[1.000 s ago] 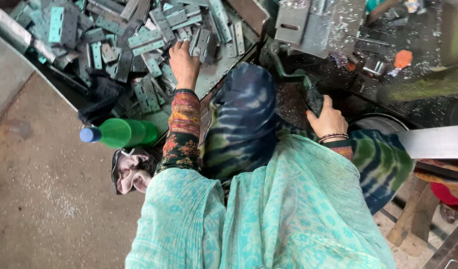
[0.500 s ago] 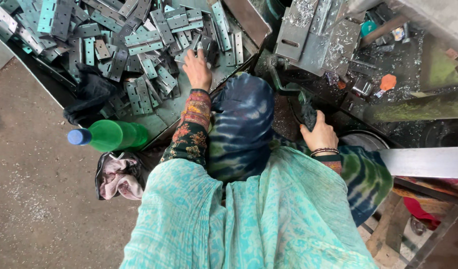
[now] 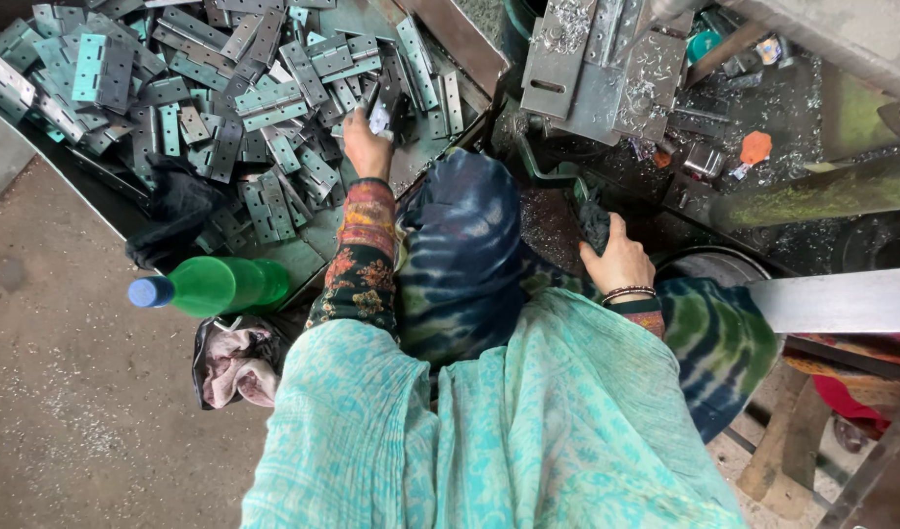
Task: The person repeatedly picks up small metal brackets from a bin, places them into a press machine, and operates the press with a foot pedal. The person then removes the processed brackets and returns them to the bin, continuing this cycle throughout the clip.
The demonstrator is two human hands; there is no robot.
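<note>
L hand (image 3: 367, 149) is stretched forward into the hinge pile (image 3: 224, 108), fingers closed on 1 hinge (image 3: 381, 116) at the pile's near edge. R hand (image 3: 618, 263) rests by the machine (image 3: 607, 69), gripping a dark piece (image 3: 594, 220), prob. another hinge, but I cannot tell for sure. Metal chips lie around the machine, just ahead of R hand. Bottle (image 3: 219, 286) lies behind L hand, near a rag (image 3: 236, 364). Judging by the pile, many hinges are left; no finished stack is visible, so progress is unclear.
</note>
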